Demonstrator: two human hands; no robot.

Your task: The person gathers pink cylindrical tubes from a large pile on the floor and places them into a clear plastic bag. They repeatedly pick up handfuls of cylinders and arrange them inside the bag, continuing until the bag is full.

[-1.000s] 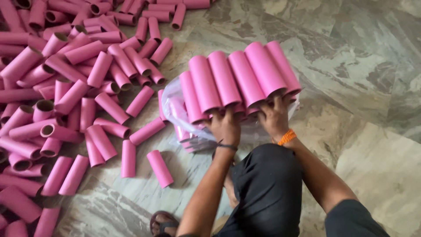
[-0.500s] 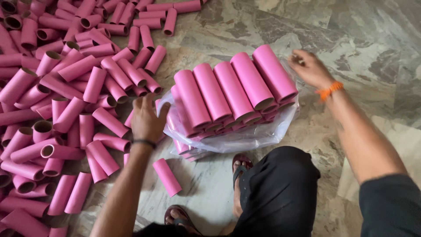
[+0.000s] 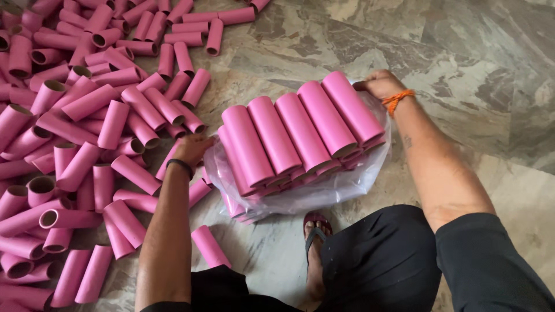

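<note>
A stack of pink cardboard tubes [image 3: 300,130] lies in rows on a clear plastic bag [image 3: 324,193] on the stone floor. My right hand [image 3: 378,84], with an orange thread at the wrist, grips the bag's edge at the far right end of the stack. My left hand [image 3: 191,147], wearing a black wristband, rests at the left side of the stack, its fingers curled over a loose pink tube [image 3: 173,157] by the bag's edge.
Several loose pink tubes [image 3: 75,127] cover the floor to the left. One lone tube [image 3: 209,247] lies near my knee. My foot in a sandal [image 3: 315,237] sits just below the bag. Marbled stone floor [image 3: 474,69] stretches to the right.
Both hands left the near end of the stack and spread apart. The left went to the stack's left side, the right swung around to its far right end.
</note>
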